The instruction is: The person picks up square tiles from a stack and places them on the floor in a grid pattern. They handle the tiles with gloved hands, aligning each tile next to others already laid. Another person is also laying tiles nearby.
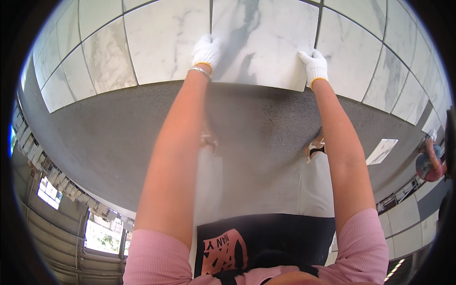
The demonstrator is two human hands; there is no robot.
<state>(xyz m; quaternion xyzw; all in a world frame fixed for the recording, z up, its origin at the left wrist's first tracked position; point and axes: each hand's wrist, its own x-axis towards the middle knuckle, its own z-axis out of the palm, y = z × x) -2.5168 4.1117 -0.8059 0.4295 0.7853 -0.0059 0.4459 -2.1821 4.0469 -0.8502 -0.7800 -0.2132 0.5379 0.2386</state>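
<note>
Marble slab (266, 42) sits in the row, left hand (206, 51) and right hand (315, 64) gripping its opposite side edges by the front corners, probably for even control. Narrow seams (211, 19) beside it leave little sideways room; grey floor (256, 123) fronts it, roomier.

Looks like a white, straight-edged, marble-patterned slab (268, 40) with grey veins, lying face up between similar slabs (164, 45).

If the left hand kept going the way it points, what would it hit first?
Probably the grey-veined middle slab: the left hand seems to touch its left edge, though depth is unclear.
</note>
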